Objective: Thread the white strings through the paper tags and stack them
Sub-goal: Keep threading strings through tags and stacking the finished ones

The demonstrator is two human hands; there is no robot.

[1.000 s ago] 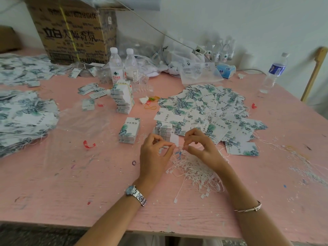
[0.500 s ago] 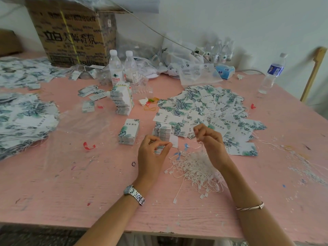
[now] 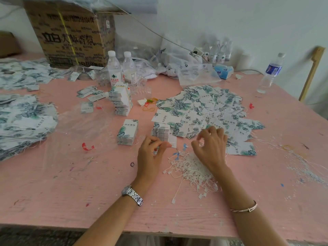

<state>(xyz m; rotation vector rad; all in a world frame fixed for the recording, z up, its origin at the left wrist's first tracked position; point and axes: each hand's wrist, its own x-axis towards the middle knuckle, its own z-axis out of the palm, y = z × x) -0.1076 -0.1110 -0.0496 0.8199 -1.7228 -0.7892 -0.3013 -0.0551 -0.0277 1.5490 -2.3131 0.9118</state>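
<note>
I see the left hand (image 3: pixel 150 153) pinching a tag (image 3: pixel 171 142) steady while the right hand (image 3: pixel 211 148), fingers curled, plucks a string above the string pile (image 3: pixel 193 171).

A small hand-assembly workroom — a worn pink table (image 3: pixel 53 192) heaped with printed paper tags (image 3: pixel 204 107), a tangle of white strings (image 3: pixel 191 171), a shipping carton (image 3: pixel 71 36) and water bottles (image 3: pixel 114 68) against a bare wall.

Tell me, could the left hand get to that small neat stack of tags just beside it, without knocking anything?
Probably yes. The left hand rests just right of the neat stack of tags, with only bare pink table between them. It pinches something small, maybe a tag, so it may need to put that down first.
</note>
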